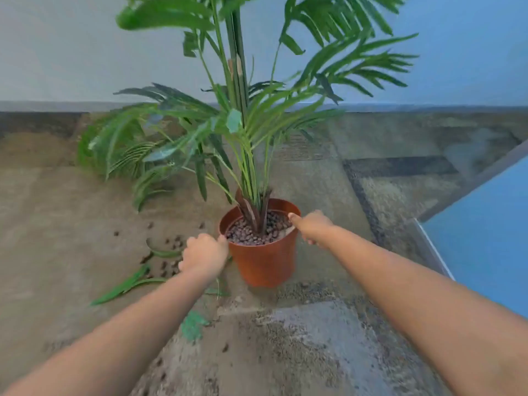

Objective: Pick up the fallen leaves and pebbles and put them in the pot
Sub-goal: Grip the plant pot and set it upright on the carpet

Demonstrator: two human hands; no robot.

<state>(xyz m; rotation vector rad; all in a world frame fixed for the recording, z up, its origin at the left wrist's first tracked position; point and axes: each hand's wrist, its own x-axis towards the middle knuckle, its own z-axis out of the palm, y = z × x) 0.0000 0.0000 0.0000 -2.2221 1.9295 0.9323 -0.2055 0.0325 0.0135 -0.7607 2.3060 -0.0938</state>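
A terracotta pot (264,262) stands upright on the carpet, filled with brown pebbles, and a tall green palm (243,124) grows from it. My left hand (204,254) grips the pot's left rim, thumb on the edge. My right hand (310,225) holds the right rim, thumb over the edge. Several brown pebbles (171,247) lie scattered on the floor left of the pot. Long green fallen leaves (125,285) lie beside them, and a small leaf piece (193,324) lies nearer to me.
Patterned brown and grey carpet (314,338) covers the floor. A blue panel (485,238) with a pale edge stands at the right. A pale wall runs along the back. Low fronds (120,150) droop to the floor at the left.
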